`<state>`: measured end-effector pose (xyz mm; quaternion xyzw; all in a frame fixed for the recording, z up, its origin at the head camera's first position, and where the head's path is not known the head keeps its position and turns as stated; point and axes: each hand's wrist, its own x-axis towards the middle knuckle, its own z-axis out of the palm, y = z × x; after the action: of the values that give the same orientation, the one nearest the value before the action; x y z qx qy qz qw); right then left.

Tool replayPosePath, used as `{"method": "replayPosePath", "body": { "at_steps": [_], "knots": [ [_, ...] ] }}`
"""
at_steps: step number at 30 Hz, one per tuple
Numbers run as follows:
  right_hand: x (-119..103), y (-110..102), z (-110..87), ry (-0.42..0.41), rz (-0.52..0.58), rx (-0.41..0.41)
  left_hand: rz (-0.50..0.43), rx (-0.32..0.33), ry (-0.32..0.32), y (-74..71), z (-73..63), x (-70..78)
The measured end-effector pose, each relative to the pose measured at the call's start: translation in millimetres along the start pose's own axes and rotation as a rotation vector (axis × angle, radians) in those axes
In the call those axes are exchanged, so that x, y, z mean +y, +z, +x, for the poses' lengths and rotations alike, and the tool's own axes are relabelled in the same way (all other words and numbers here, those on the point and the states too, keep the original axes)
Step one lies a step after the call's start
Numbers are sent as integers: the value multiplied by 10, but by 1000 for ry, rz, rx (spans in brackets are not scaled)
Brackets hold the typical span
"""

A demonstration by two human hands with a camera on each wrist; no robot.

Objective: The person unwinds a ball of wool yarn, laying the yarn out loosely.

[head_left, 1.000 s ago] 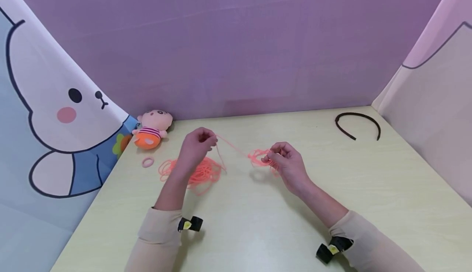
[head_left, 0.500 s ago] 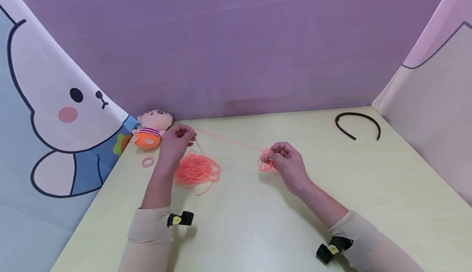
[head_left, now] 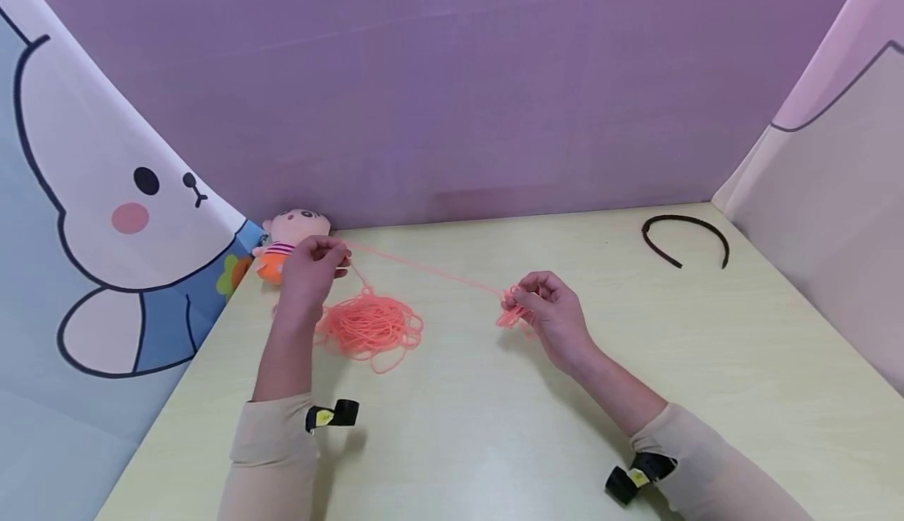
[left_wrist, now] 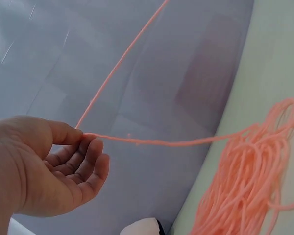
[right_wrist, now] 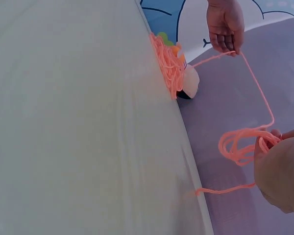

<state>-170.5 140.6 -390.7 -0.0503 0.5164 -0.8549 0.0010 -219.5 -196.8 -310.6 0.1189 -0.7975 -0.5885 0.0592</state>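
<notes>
A loose heap of coral-pink yarn [head_left: 372, 325] lies on the table left of centre. Above its far left side, my left hand [head_left: 311, 274] pinches the strand between thumb and index finger; the left wrist view shows this left hand [left_wrist: 59, 166] with the strand bent at the fingertips. From there one length drops to the heap, and another runs fairly straight across to my right hand [head_left: 554, 321]. That hand holds a small bundle of yarn loops [right_wrist: 242, 147] raised over the table. In the right wrist view a short tail of yarn [right_wrist: 225, 189] hangs below it.
A plush doll [head_left: 293, 231] in a striped top stands at the back left, partly behind my left hand. A black headband [head_left: 685, 219] lies at the back right. Purple cloth [head_left: 459, 97] backs the table, with printed cloth at both sides.
My left hand has moved left and slightly away, drawing the strand longer between both hands. It now covers part of the doll and the pink ring. My right hand has stayed in place.
</notes>
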Motion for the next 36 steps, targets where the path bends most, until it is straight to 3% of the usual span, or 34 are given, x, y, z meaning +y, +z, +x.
{"method": "replayPosePath", "body": {
  "at_steps": [11,15,19,21,25,31,36],
  "knots": [
    [15,-15,10,-11,7,28,-58,127,-3,-273,71,-70],
    [3,-8,4,-13,13,39,-98,183,-37,-340,79,-86],
    [-4,-10,-1,-11,9,29,-50,216,-47,-321,52,-63],
    [-5,-12,-4,-10,10,25,6,207,-22,-261,40,-45],
    [3,-18,-3,-4,9,19,74,86,47,-52,-2,-6],
    [21,-15,2,-8,2,6,135,-215,182,429,-110,-29],
    [25,-1,2,-25,7,-15,144,-361,201,806,-232,-84]
  ]
}}
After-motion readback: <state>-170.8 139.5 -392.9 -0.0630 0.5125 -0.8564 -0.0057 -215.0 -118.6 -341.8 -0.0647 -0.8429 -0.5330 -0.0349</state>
